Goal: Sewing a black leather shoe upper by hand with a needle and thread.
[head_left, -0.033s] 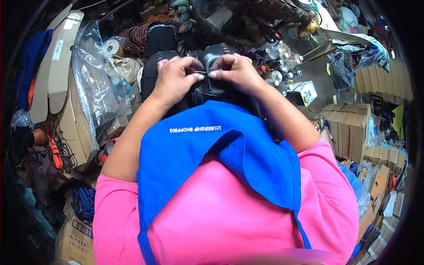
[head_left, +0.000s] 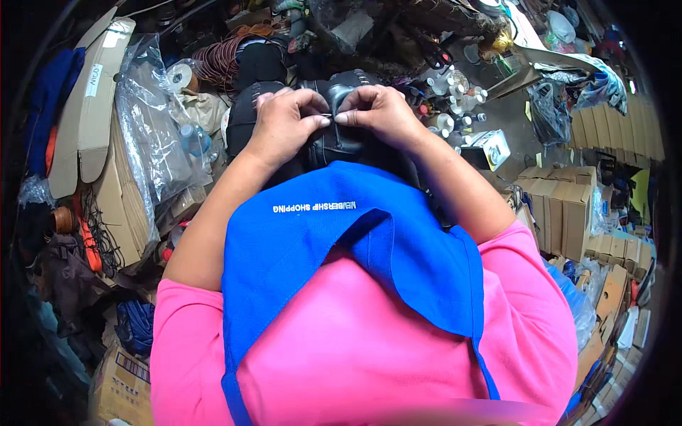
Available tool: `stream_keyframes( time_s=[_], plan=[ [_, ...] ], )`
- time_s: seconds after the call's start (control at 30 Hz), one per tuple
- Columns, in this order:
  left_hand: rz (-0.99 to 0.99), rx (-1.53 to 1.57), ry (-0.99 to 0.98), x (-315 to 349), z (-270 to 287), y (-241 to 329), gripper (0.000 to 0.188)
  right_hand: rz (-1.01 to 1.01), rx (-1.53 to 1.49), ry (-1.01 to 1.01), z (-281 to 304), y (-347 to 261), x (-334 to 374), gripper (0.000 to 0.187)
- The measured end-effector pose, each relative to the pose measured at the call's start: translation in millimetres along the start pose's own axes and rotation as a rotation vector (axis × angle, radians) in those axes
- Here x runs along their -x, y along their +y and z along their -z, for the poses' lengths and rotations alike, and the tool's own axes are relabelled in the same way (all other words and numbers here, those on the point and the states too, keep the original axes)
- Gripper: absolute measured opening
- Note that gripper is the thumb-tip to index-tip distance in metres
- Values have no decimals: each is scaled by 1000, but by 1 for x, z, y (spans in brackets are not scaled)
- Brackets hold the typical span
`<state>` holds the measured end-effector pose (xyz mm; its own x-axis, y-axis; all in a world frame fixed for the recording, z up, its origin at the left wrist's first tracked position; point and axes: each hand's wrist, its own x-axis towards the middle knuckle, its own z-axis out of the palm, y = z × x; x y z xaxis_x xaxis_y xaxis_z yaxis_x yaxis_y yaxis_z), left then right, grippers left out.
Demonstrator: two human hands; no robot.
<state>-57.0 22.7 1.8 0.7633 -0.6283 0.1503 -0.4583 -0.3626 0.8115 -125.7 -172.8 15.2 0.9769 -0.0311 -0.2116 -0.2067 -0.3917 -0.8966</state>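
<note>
A shiny black leather-like piece (head_left: 339, 98) lies over my lap, with a raised fold or seam running down its middle. My left hand (head_left: 278, 129) is on the left side of this fold, thumb and forefinger pinched on a thin, pale, needle-like sliver. From the right, my right hand (head_left: 389, 119) pinches the edge of the fold, its fingertips close to those of the left. The rest of the black piece merges with dark cloth beneath, so its full shape is unclear. A blue apron (head_left: 298, 241) hangs over my front below the hands.
Several small bottles (head_left: 446, 122) and a white tin (head_left: 490, 150) stand to the right. Bundled cardboard (head_left: 558, 213) is stacked farther right. At left are cardboard sheets (head_left: 92, 135), clear plastic sheeting (head_left: 145, 106) and a spool (head_left: 182, 76). Coiled reddish cord (head_left: 220, 62) lies beyond.
</note>
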Motion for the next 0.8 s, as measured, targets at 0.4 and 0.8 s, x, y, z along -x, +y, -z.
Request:
stream_keyframes(
  time_s=[0.4,0.8],
  plan=[
    [-138,-350,-140,10,32,31,11,295,531,-92,31,-12,8,12],
    [-239,-519,-324,21,37,15,21,587,944,-218,24,-22,10,5]
  ],
)
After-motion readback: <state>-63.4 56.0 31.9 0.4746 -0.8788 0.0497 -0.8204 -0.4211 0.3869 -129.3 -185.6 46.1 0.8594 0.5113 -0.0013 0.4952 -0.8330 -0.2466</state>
